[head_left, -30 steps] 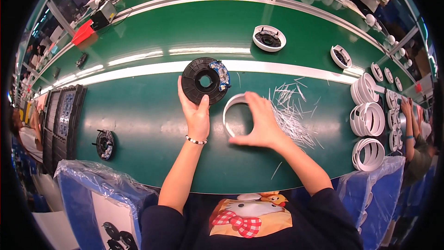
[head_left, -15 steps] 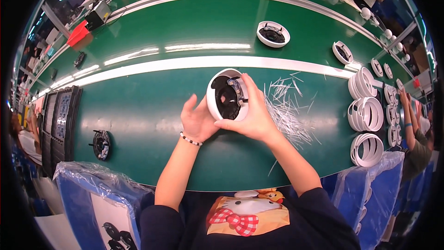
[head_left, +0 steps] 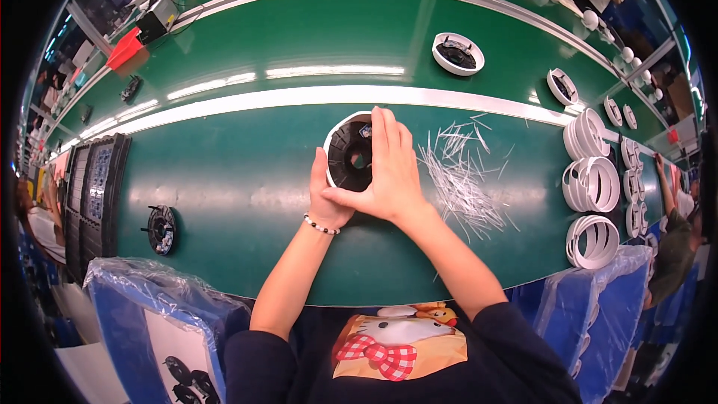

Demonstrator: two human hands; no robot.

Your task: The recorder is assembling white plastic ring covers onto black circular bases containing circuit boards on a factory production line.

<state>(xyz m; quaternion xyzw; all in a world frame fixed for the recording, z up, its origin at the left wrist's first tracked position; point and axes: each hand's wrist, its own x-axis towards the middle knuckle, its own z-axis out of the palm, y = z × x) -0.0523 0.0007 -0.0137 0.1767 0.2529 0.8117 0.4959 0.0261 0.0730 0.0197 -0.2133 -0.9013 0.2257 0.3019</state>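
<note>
Upright between my hands, above the mat, is a white round housing (head_left: 330,142) with a black disc-shaped part (head_left: 345,151) seated in it. My left hand (head_left: 329,193) supports its lower left rim, fingers mostly hidden behind. Across the right side lies my right hand (head_left: 392,168), fingers straight and together, thumb along the lower edge; it covers part of the disc. A hole shows near the disc's middle. Loose on the mat at the left sits another black disc assembly (head_left: 161,230). A pile of thin white strips (head_left: 464,187) is right of my right hand.
Stacks of white rings (head_left: 591,184) stand at the right. Beyond a pale rail, the green conveyor (head_left: 321,37) carries white housings with black inserts (head_left: 458,54). Dark trays (head_left: 93,194) stand at the left edge; plastic-covered blue bins (head_left: 142,314) flank me. Other people work around.
My right hand has slid from the housing's right edge to lie across its face, hiding the circuit piece. My left hand has closed onto the rim. Housings on the conveyor have moved right.
</note>
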